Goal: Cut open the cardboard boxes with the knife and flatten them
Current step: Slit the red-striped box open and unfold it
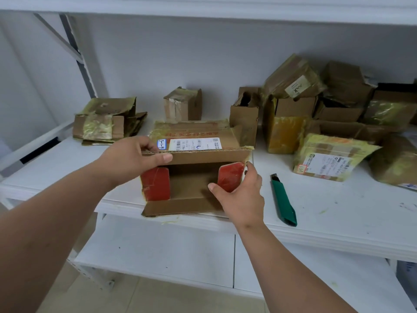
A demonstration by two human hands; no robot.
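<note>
A cardboard box (196, 159) lies on its side at the shelf's front edge, its open end facing me, with two red inner flaps and a white shipping label on top. My left hand (133, 157) grips the upper flap at its left end, thumb under the edge. My right hand (239, 190) holds the right red flap, thumb inside the box. The green utility knife (283, 199) lies on the shelf just right of the box, blade end pointing away; neither hand touches it.
The white shelf (338, 213) carries a pile of flattened boxes (108, 122) at the back left, a small taped box (182, 105) behind the open one, and several taped and opened boxes (316, 105) heaped at the right. A lower shelf (158, 251) lies beneath.
</note>
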